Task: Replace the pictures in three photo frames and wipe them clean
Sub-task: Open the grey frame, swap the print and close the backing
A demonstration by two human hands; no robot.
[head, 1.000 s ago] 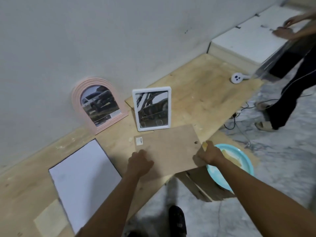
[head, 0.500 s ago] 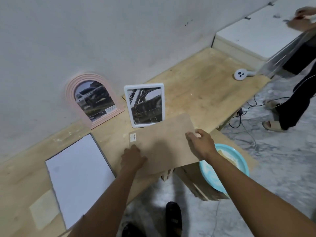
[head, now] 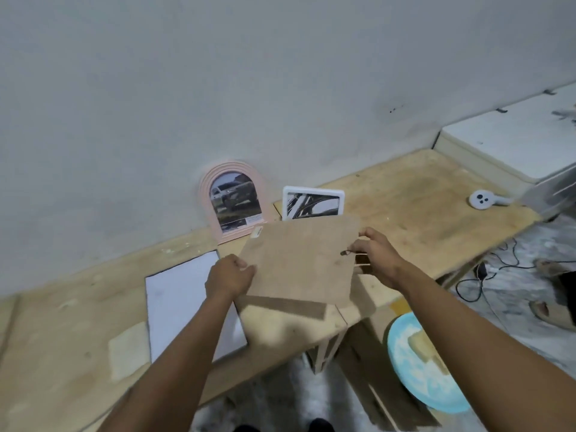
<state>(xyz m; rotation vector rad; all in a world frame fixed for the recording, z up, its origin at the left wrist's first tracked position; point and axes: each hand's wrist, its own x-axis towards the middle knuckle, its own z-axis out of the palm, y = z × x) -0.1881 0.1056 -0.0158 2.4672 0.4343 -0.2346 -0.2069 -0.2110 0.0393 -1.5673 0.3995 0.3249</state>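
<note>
Workbench (head: 405, 194) of pale wood is running along the grey wall (head: 218, 88). White flat panel (head: 174, 300) is lying on the bench's left part, reaching its front edge. Brown backing board (head: 299, 263) is hanging tilted above the bench, just right of the panel, clear of the surface and throwing a shadow under it. Light blue basin (head: 402, 369) is sitting lower, off the bench's front right, with a yellowish cloth (head: 420, 347) in it. Pink arched frame (head: 232, 201) is leaning on the wall, showing a car picture. White rectangular frame (head: 313, 202) is standing just right of it, with its lower part hidden behind the board. Left hand (head: 229, 277) is gripping the board's left edge, fingers curled round it. Right hand (head: 377, 260) is gripping the right edge, thumb on the face and fingers wrapping the rim. Small white round gadget (head: 481, 199) is lying at the far right of the bench.
</note>
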